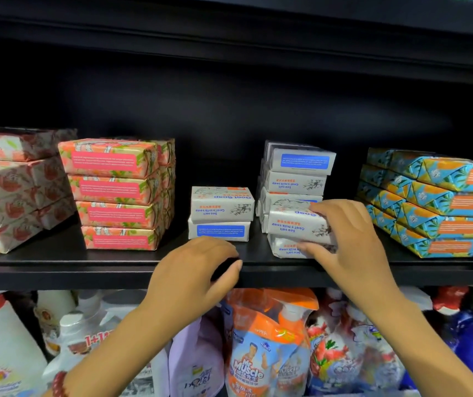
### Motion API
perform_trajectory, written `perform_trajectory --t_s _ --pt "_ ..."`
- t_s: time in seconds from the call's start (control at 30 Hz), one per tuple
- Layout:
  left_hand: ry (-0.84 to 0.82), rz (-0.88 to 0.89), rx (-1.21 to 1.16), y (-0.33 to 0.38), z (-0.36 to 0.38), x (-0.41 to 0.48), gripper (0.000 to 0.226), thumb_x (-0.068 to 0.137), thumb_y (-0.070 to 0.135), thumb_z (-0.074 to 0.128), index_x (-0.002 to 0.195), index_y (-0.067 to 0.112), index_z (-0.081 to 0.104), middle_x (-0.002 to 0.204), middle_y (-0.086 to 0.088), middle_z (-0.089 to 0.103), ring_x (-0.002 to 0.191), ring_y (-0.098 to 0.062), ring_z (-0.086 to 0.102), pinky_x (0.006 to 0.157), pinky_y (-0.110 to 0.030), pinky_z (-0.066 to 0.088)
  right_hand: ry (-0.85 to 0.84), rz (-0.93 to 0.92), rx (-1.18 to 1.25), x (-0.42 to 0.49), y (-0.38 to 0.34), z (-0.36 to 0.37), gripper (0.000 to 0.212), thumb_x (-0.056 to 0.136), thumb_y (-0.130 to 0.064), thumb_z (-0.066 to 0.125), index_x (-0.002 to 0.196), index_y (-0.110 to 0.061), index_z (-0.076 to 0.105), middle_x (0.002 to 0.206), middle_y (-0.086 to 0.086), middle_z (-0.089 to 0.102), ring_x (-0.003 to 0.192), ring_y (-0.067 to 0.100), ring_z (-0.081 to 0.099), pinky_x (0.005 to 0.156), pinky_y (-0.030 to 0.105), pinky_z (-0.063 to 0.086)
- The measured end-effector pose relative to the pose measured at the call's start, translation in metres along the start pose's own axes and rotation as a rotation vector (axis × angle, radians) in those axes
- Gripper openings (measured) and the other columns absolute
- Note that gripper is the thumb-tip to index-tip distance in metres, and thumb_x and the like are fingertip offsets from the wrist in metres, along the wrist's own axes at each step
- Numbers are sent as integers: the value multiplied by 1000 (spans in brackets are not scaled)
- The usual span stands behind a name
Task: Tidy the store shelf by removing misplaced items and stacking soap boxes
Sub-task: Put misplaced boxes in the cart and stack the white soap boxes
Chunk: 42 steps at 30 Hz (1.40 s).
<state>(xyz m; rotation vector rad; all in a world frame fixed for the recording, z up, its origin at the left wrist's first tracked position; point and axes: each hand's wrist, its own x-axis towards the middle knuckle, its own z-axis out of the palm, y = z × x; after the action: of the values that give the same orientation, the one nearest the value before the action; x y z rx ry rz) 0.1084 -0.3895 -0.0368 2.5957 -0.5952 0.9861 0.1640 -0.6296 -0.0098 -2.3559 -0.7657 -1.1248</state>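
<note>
right hand (346,239) clamps a white goat soap box (295,224), fingers on top, thumb below, atop another box at the shelf (86,262) front; its long axis runs 9 to 3 o'clock. left hand (198,270), at 8 o'clock, curls loosely over the shelf edge, holding nothing visible.
</note>
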Motion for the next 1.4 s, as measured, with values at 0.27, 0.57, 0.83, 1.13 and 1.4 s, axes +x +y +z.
perform_trajectory --t_s 0.27,0.57,0.83,1.13,1.4 --pt "186 -333 -607 13 -17 15 37 85 51 57 87 17 74 80 12 72 77 -1 66 69 -17 51 213 -271 -27 -5 -20 -12 29 78 -8 65 106 2 62 105 14 63 106 24 51 97 16 34" --pt "-103 -650 -1443 35 -37 27 25 70 28 70 79 6 77 85 -15 73 74 -21 70 64 -26 58 311 -445 28 -2 -48 -7 28 83 0 63 111 2 64 113 18 62 113 31 53 102 34 40" --pt "193 -406 -1076 30 -33 16 28 76 13 78 103 14 69 99 3 74 94 -13 70 72 -22 55 -12 110 584 4 -56 -22 69 69 -47 74 131 -36 44 123 -31 53 117 -10 47 92 7 38" --pt "184 -260 -1088 23 -34 13 44 73 10 77 114 16 62 113 5 69 107 -12 65 83 -20 52 -85 154 726 14 -67 -25 53 67 -13 80 113 -27 56 102 -19 65 99 -7 60 75 8 47" --pt "219 -206 -1057 17 -39 15 48 66 12 83 110 12 64 111 1 70 106 -15 65 84 -23 52 52 150 775 5 -75 -19 44 60 -14 85 93 -20 57 96 -16 66 91 -2 63 71 8 48"
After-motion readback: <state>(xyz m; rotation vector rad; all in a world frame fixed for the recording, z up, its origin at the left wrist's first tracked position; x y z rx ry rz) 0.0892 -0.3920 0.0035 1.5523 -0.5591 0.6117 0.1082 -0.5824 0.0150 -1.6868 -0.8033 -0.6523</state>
